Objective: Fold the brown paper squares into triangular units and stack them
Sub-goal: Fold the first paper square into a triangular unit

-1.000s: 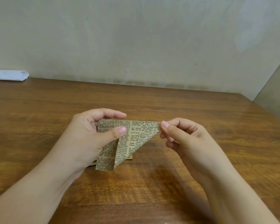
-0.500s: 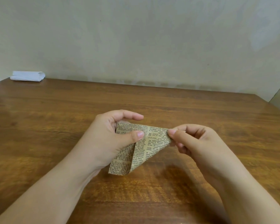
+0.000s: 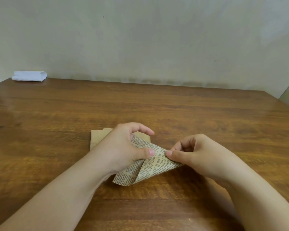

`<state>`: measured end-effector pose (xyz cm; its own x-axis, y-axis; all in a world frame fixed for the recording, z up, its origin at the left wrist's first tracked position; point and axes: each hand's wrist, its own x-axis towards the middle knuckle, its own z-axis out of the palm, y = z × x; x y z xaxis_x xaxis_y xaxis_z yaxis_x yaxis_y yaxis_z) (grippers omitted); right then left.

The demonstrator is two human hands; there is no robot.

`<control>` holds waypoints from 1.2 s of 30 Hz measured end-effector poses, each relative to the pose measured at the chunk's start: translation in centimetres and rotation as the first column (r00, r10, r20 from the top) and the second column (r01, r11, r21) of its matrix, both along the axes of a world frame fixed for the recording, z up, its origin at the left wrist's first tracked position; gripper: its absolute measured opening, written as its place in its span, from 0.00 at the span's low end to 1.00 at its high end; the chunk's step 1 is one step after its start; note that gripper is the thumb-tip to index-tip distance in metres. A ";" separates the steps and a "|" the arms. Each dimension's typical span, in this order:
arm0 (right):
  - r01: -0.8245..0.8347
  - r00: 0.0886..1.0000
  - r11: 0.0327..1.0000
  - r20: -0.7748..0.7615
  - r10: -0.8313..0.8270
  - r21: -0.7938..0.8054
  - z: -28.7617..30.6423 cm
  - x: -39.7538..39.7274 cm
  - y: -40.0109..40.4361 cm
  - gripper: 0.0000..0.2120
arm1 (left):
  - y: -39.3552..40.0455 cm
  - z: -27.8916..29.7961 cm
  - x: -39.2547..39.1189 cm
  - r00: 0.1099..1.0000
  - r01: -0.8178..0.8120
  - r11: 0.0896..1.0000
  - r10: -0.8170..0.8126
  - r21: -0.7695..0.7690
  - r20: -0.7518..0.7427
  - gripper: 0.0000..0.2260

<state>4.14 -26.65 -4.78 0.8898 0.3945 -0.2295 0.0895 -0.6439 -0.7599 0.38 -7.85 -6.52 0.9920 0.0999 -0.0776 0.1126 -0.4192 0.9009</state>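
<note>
Both hands pinch the folded paper (image 3: 150, 165), left hand (image 3: 123, 149) on its middle, right hand (image 3: 193, 152) on the right corner. It's brown newsprint-patterned, roughly triangular, held low over the desk (image 3: 57, 114), plain brown squares (image 3: 98, 137) behind.

We see small black newspaper-style print in columns covering the folded brown paper (image 3: 150, 169) near the middle of the table, but we cannot read a single word of it: the letters are too small and blurred, and the lines run at a slant. The plain brown sheets (image 3: 98, 137) lying just beyond it, to the far left, carry no writing that we can make out.
</note>
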 end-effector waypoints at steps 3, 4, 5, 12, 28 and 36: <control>0.016 1.000 0.985 0.017 -0.013 -0.170 0.1 0.0 -0.1 0.13 | -1.4 -0.2 -0.3 1.000 0.001 0.976 0.000 0.216 -0.007 0.19; 0.023 0.999 0.975 0.035 -0.015 -0.222 0.0 -0.1 -0.2 0.12 | -1.9 -0.3 -0.4 1.000 0.003 0.969 -0.002 0.248 -0.004 0.19; 0.028 0.998 0.963 0.056 -0.014 -0.267 0.0 -0.2 -0.2 0.12 | -2.4 -0.3 -0.6 1.000 0.005 0.963 -0.005 0.270 -0.001 0.20; 0.107 0.985 0.943 0.162 -0.057 -0.315 -1.5 -1.1 -0.5 0.10 | -2.6 -0.3 -0.9 0.968 0.042 0.881 -0.152 0.472 0.199 0.09; 0.273 0.916 0.926 0.364 -0.168 -0.259 -3.1 -1.3 -1.1 0.11 | -4.1 -2.3 -0.8 0.947 0.143 0.794 -0.283 0.591 0.151 0.13; 0.076 0.853 0.986 0.521 0.012 -0.149 -2.9 -2.1 -1.3 0.03 | -4.2 -2.5 -0.8 0.939 0.128 0.791 -0.290 0.598 0.183 0.12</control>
<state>2.05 -27.95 -7.65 0.9078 0.3617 0.2121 0.4189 -0.7604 -0.4963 -0.41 -12.08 -9.04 0.9693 -0.1673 0.1803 -0.2346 -0.8490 0.4735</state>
